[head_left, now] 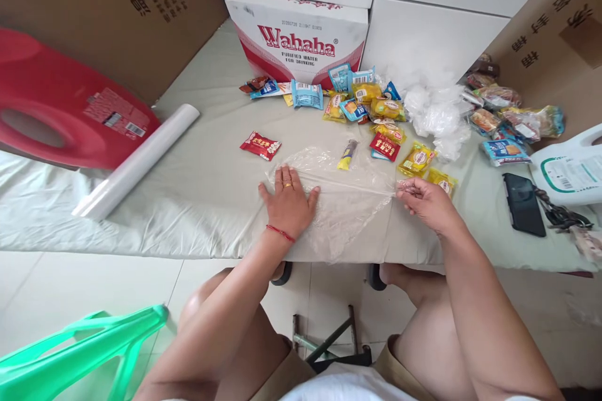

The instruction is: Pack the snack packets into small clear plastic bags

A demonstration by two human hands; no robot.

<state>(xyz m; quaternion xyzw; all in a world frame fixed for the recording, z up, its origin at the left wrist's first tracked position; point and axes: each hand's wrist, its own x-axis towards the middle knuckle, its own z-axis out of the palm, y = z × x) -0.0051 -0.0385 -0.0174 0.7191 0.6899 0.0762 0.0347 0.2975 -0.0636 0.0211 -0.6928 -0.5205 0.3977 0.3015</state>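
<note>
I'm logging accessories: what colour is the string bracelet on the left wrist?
The string bracelet is red, seen in the head view.

From where I stand, the left hand (288, 200) is the one that draws the eye: a slim gold-coloured ring (288, 185) circles one finger, and a thin red cord bracelet (281, 233) goes round the wrist, a little uneven, as if knotted or braided. The right hand (429, 202) tapers back into a long, smooth forearm (489, 307), bare like the left one. At the near edge I see a plain white top (352, 383), softly creased, and below it khaki-tan shorts (278, 371) with loose leg openings that leave both knees uncovered. Dark, rounded footwear (376, 277) shows partly beyond them.
</note>
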